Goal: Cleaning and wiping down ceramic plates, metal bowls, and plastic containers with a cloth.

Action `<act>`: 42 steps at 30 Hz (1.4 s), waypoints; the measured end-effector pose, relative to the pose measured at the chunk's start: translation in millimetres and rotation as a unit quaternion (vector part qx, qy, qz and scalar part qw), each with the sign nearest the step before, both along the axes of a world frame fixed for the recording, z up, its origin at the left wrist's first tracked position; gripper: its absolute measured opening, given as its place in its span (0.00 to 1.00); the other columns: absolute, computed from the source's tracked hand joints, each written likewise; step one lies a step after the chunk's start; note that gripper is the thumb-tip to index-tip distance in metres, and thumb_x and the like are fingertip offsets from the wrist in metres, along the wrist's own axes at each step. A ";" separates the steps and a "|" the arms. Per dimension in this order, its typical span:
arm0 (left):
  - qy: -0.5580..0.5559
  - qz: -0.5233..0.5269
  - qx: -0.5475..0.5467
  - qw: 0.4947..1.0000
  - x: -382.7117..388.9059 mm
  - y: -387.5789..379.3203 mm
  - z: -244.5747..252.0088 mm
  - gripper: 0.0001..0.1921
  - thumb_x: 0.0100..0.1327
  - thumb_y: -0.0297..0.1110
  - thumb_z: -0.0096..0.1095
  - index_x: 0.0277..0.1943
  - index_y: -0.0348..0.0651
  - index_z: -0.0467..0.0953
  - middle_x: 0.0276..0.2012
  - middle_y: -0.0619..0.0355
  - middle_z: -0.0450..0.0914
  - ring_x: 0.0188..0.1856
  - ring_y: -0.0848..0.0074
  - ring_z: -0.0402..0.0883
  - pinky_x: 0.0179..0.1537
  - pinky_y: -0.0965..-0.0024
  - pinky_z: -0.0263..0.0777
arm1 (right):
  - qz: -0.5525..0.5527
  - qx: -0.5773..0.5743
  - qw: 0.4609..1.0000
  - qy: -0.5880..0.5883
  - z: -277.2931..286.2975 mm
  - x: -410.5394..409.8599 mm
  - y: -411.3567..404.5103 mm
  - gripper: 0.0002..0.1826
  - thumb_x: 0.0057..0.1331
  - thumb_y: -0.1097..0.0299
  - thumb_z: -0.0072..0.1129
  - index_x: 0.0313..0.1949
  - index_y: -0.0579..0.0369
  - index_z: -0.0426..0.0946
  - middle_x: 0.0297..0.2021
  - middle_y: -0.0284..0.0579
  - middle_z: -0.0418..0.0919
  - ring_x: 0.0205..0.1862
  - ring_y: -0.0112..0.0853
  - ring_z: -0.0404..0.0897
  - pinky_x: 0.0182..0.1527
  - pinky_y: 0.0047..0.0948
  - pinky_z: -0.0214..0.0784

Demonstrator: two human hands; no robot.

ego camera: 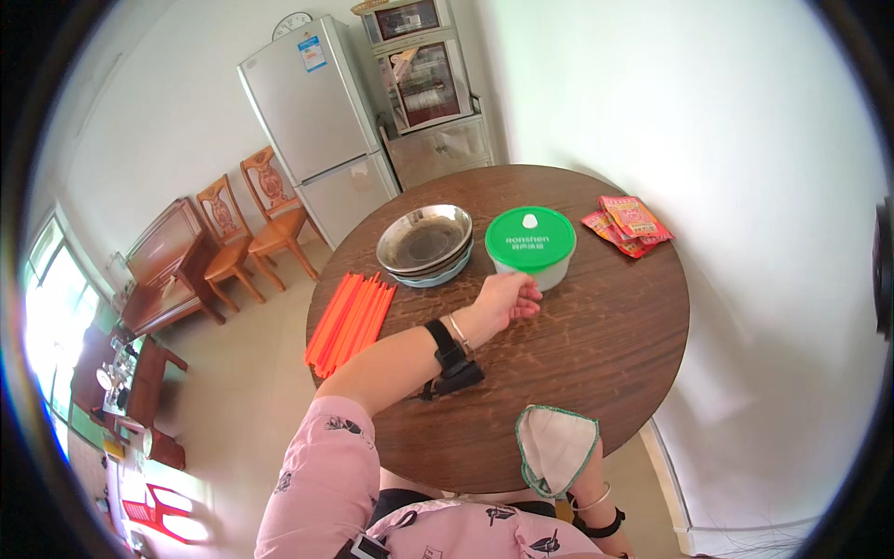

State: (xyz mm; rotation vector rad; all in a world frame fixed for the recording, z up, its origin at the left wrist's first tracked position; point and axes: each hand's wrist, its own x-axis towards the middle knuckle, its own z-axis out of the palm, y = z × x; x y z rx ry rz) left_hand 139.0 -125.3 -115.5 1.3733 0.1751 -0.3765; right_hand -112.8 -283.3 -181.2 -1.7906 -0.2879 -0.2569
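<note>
My left hand (508,302) reaches across the table to the near side of a round plastic container with a green lid (532,241). Its fingers are loosely curled against or just in front of the pale container wall; whether they grip it is unclear. A white vent tab and printed writing show on the lid. By the table's near right edge, my right hand (592,469) holds a folded whitish cloth with green stitched edging (557,447). The cloth covers most of that hand's fingers.
A stack of metal dishes (427,241) stands left of the container. A bundle of orange-red plastic sticks (349,323) lies at the left of the round wooden table (594,349). Several red packets (628,225) lie far right, near the white wall (754,279).
</note>
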 end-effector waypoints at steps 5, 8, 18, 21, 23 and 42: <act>0.025 -0.081 -0.004 0.996 -55.1 16.7 1.5 0.14 0.63 0.36 0.62 0.45 0.34 0.75 0.35 0.51 0.80 0.30 0.70 0.81 0.34 0.70 0.78 | -0.013 -0.017 0.999 -0.045 -16.4 -0.5 -1.6 0.14 0.58 0.71 0.62 0.45 0.58 0.80 0.42 0.43 0.84 0.42 0.32 0.83 0.44 0.30 0.75; 0.039 -0.092 0.000 0.995 -82.8 27.7 5.3 0.12 0.63 0.35 0.61 0.43 0.34 0.75 0.34 0.51 0.81 0.28 0.70 0.81 0.31 0.71 0.78 | 0.002 0.041 0.999 0.005 -15.6 0.6 1.3 0.15 0.59 0.72 0.61 0.47 0.59 0.80 0.43 0.44 0.84 0.43 0.32 0.83 0.45 0.29 0.75; 0.050 -0.143 0.019 0.988 -152.8 58.1 11.1 0.11 0.65 0.35 0.61 0.44 0.36 0.76 0.32 0.53 0.81 0.27 0.73 0.82 0.30 0.74 0.78 | -0.009 0.275 0.959 0.062 -0.2 8.7 14.1 0.16 0.60 0.73 0.62 0.49 0.61 0.78 0.47 0.42 0.82 0.47 0.28 0.80 0.49 0.27 0.73; 0.065 -0.141 0.024 0.988 -173.7 65.1 13.0 0.11 0.65 0.35 0.60 0.43 0.36 0.77 0.32 0.53 0.81 0.27 0.73 0.82 0.29 0.75 0.77 | 0.001 0.243 0.969 0.055 -1.6 9.2 7.9 0.17 0.61 0.73 0.62 0.50 0.61 0.76 0.47 0.41 0.80 0.47 0.27 0.79 0.49 0.26 0.73; 0.064 -0.151 0.020 0.986 -180.6 65.1 13.1 0.11 0.65 0.36 0.60 0.43 0.36 0.77 0.33 0.53 0.81 0.27 0.74 0.82 0.29 0.75 0.77 | 0.000 0.079 0.997 -0.002 -0.1 7.2 2.0 0.17 0.62 0.74 0.60 0.51 0.60 0.75 0.47 0.41 0.79 0.46 0.26 0.78 0.48 0.24 0.72; 0.012 -0.140 -0.030 0.990 -217.4 59.5 -5.1 0.13 0.68 0.38 0.58 0.44 0.35 0.79 0.32 0.57 0.79 0.26 0.77 0.80 0.29 0.77 0.76 | -0.080 -0.418 0.867 -0.258 83.4 10.9 29.2 0.19 0.55 0.71 0.64 0.48 0.54 0.75 0.40 0.42 0.73 0.32 0.35 0.79 0.30 0.32 0.71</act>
